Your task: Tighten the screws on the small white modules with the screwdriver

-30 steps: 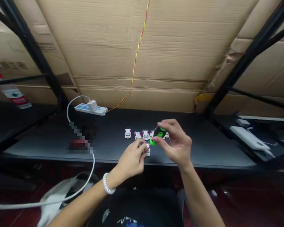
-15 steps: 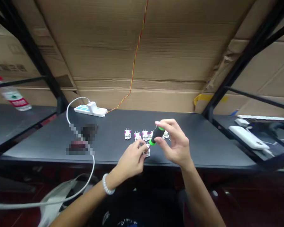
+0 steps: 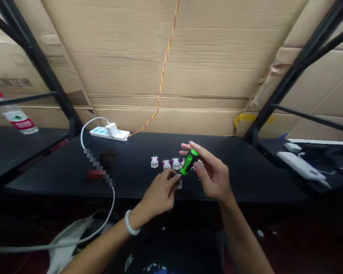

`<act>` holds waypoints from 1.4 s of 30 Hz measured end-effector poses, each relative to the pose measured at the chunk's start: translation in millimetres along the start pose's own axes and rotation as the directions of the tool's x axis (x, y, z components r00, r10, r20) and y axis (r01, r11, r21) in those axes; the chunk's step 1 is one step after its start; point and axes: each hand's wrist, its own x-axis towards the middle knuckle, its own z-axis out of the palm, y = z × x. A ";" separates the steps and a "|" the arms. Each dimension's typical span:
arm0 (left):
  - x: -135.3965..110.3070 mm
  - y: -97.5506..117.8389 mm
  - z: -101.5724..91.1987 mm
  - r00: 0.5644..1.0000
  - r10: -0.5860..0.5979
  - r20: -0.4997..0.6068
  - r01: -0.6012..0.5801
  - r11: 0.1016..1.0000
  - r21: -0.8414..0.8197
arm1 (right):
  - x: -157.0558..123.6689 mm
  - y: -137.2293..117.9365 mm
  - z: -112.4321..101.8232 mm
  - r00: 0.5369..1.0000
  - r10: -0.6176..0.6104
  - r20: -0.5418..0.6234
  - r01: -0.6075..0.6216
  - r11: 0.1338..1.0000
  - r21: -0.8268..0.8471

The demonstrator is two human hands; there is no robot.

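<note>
My right hand (image 3: 215, 177) grips the handle of a black and green screwdriver (image 3: 189, 161) between thumb and fingers. The tool tilts down to the left, and its lower end meets a small white plug part (image 3: 179, 184) at the front of the table. Fingers of my left hand (image 3: 158, 192) close on that part and partly cover it; the screwdriver's tip is hidden there. Just behind lie several similar white plug parts (image 3: 154, 162) with purple sides and thin metal prongs, in a loose row. Some of them are partly behind my hands.
On the black table (image 3: 134, 179), a white power strip (image 3: 122, 134) with a white adapter (image 3: 111, 129) stands back left. A white cable (image 3: 113, 198) runs over the front edge. Cardboard (image 3: 211, 68) walls the back. Black metal posts (image 3: 274, 99) flank both sides.
The screwdriver handle has turned about its axis, showing a green stripe. My right fingers have shifted and stretched along it. My left hand stays in place; the picture's lighting has changed.
</note>
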 end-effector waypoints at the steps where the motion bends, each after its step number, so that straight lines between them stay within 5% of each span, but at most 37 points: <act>1: -0.1 -0.3 0.4 1.000 0.004 -0.001 -0.004 1.000 0.005 | 0.1 -0.2 0.3 1.000 -0.001 -0.004 0.001 1.000 0.006; 6: -0.5 -0.5 0.9 1.000 0.016 -0.015 -0.015 0.999 0.042 | 2.2 -2.4 0.3 0.991 -0.089 -0.097 0.071 0.983 -0.172; 12: 0.2 0.9 -0.3 1.000 0.002 0.006 -0.002 1.000 0.022 | 1.2 -1.0 2.6 1.000 -0.015 -0.006 0.015 1.000 0.011; 17: 0.1 -0.3 1.6 1.000 0.009 -0.016 -0.008 0.999 0.037 | 2.9 0.1 3.6 0.989 -0.085 -0.117 0.067 0.987 -0.149; 23: 1.1 1.7 -1.8 1.000 0.009 0.007 -0.009 1.000 0.010 | 0.8 -0.4 4.1 1.000 -0.007 -0.028 0.007 1.000 0.005; 28: 1.6 1.8 -2.5 1.000 0.004 -0.007 -0.004 1.000 -0.015 | 1.5 3.6 3.4 0.986 -0.068 -0.153 0.043 0.987 -0.158; 36: 2.0 2.6 -2.7 1.000 -0.013 -0.004 0.013 1.000 -0.027 | 0.6 -0.8 1.5 0.999 -0.011 -0.031 0.011 1.000 -0.003; 42: 1.5 2.3 -0.4 1.000 -0.022 -0.003 0.022 1.000 0.022 | 4.0 1.2 3.8 0.988 -0.098 -0.118 0.082 0.988 -0.133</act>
